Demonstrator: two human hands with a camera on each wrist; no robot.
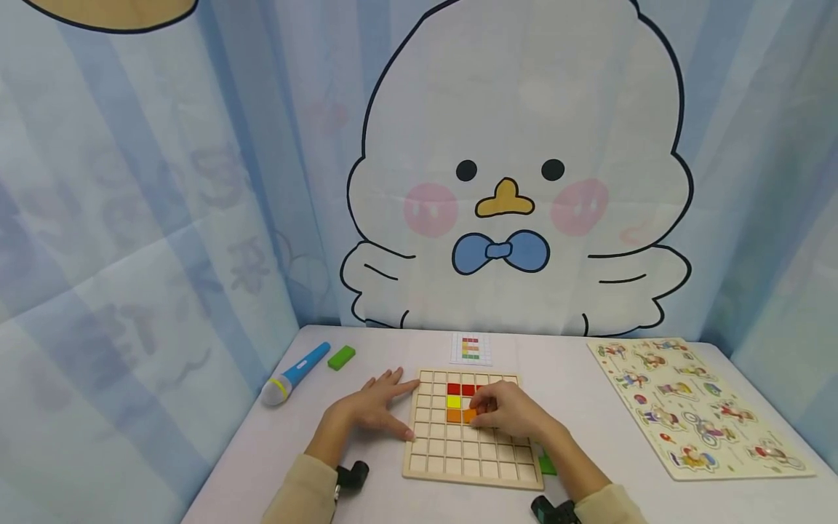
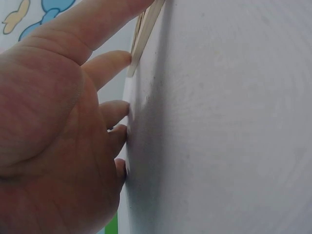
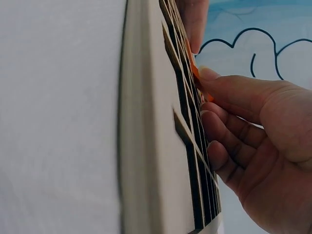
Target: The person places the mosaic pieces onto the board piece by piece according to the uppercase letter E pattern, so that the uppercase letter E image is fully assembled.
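Observation:
A wooden grid board (image 1: pixel 473 466) lies on the table with red tiles (image 1: pixel 454 389), a yellow tile (image 1: pixel 453 402) and an orange tile (image 1: pixel 454 415) in its cells. Over its middle, my right hand (image 1: pixel 507 409) pinches a second orange tile (image 1: pixel 468 415) beside the first. In the right wrist view, the thumb and fingertips of that hand (image 3: pixel 263 122) meet at the orange piece (image 3: pixel 194 72), low over the grid. My left hand (image 1: pixel 371 405) is spread on the table, its thumb and index finger touching the board's left edge. The left wrist view shows this hand (image 2: pixel 58 131) holding nothing.
Behind the board lies a small pattern card (image 1: pixel 471 349). A toy microphone (image 1: pixel 297 372) and a green block (image 1: pixel 342 357) lie at the left. Something green (image 1: pixel 547 463) shows under the right forearm. A picture puzzle board (image 1: pixel 700 415) fills the right side.

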